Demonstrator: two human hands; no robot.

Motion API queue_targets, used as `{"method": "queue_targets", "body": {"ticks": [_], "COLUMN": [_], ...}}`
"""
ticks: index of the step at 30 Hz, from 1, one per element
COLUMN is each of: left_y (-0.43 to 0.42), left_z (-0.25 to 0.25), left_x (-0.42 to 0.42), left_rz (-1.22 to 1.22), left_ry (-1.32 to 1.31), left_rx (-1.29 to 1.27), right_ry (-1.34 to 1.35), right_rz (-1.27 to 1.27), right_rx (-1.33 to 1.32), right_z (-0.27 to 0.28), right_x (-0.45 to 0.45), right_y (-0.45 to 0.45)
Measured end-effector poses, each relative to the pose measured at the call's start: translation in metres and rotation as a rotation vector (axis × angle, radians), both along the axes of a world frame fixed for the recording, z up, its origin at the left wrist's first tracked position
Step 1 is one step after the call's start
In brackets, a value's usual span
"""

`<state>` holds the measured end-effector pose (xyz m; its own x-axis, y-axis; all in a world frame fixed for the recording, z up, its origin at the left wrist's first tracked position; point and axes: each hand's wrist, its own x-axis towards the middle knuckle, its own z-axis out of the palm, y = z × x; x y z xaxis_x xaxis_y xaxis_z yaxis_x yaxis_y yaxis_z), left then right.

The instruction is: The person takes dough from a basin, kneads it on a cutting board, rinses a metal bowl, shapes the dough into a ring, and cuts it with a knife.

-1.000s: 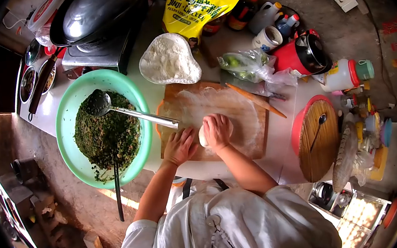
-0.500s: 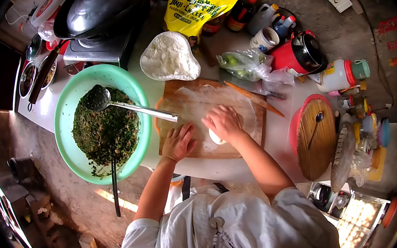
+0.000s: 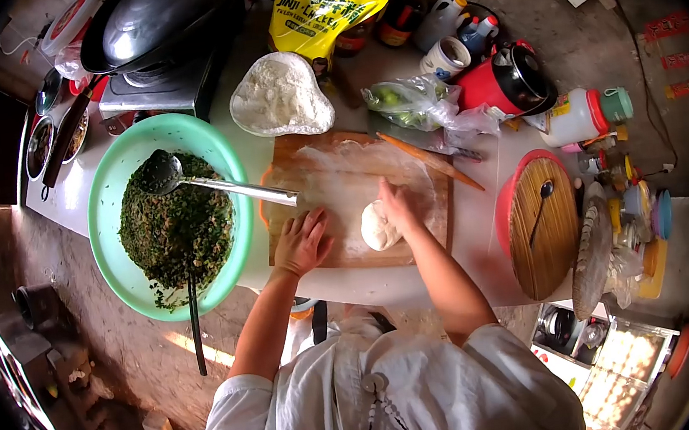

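A pale ball of dough [image 3: 378, 226] sits on the floured wooden board [image 3: 353, 256]. My right hand [image 3: 398, 209] is against the dough's right edge, fingers drawn together and partly hidden, gripping its side. Flat on the left part of the board lies my left hand [image 3: 303, 241], fingers apart and holding nothing. Left of the board stands a green basin [image 3: 236, 163] of chopped green filling [image 3: 174, 233]. A metal ladle [image 3: 241, 190] rests across its rim, its handle reaching over the board. A slim wooden rolling pin [image 3: 431, 160] lies along the board's upper right corner.
Behind the board are a bowl of flour [image 3: 280, 96], a yellow bag [image 3: 327, 7] and a plastic bag of green produce [image 3: 408, 101]. A red bowl with a wooden lid [image 3: 543, 228] stands right. A wok [image 3: 164, 20] sits on the stove at back left.
My right hand has shifted from on top of the dough to its right side, so more of the dough shows. My left hand still rests on the board. The whole view has shifted slightly.
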<state>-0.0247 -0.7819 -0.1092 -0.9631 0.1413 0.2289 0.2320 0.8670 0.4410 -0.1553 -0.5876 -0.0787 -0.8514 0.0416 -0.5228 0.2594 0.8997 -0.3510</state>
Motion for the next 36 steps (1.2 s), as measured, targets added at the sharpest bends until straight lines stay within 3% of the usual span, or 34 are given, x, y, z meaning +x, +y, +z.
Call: {"method": "queue_targets", "body": {"ticks": [1, 4, 7, 8, 10, 18, 22, 25, 27, 28, 30, 32, 36], "left_y": [0.000, -0.001, -0.001, -0.001, -0.002, -0.002, -0.002, -0.003, -0.004, -0.003, -0.003, -0.002, -0.002], "left_z": [0.001, 0.004, 0.002, 0.000, 0.001, 0.003, 0.001, 0.003, 0.000, -0.002, -0.003, -0.002, 0.002], "left_x": [0.000, -0.002, -0.002, -0.002, -0.001, -0.003, -0.003, -0.001, -0.002, 0.000, -0.001, -0.001, -0.001], "left_rz": [-0.002, -0.009, -0.007, -0.006, -0.003, 0.000, -0.002, -0.003, -0.010, -0.015, -0.018, -0.025, -0.018], "left_ry": [0.000, 0.023, 0.035, 0.031, 0.015, -0.009, 0.001, 0.031, 0.016, -0.004, -0.005, -0.008, 0.005], "left_rx": [0.001, 0.015, 0.014, 0.013, 0.006, -0.004, 0.005, 0.009, 0.014, 0.017, 0.025, 0.025, 0.020], "right_ry": [0.199, 0.362, 0.809, 0.808, 0.826, 0.755, 0.581, 0.473, 0.191, 0.190, 0.317, 0.585, 0.864], "right_rz": [0.116, 0.294, 0.460, 0.461, 0.214, 0.316, 0.303, 0.312, -0.008, -0.010, 0.244, 0.220, 0.162], "right_rx": [0.018, -0.006, -0.104, -0.110, -0.190, 0.077, 0.210, 0.059, -0.696, -0.689, -0.417, -0.316, -0.259], "right_z": [0.000, 0.019, 0.001, -0.013, -0.021, -0.043, -0.035, -0.026, -0.023, -0.020, -0.012, -0.005, -0.015], "right_x": [0.009, 0.042, 0.075, 0.072, 0.064, 0.008, -0.011, -0.011, -0.003, 0.007, 0.034, 0.077, 0.096], "right_y": [-0.008, -0.028, -0.023, -0.015, -0.001, 0.014, 0.009, 0.012, 0.023, 0.027, 0.028, 0.014, -0.001]}}
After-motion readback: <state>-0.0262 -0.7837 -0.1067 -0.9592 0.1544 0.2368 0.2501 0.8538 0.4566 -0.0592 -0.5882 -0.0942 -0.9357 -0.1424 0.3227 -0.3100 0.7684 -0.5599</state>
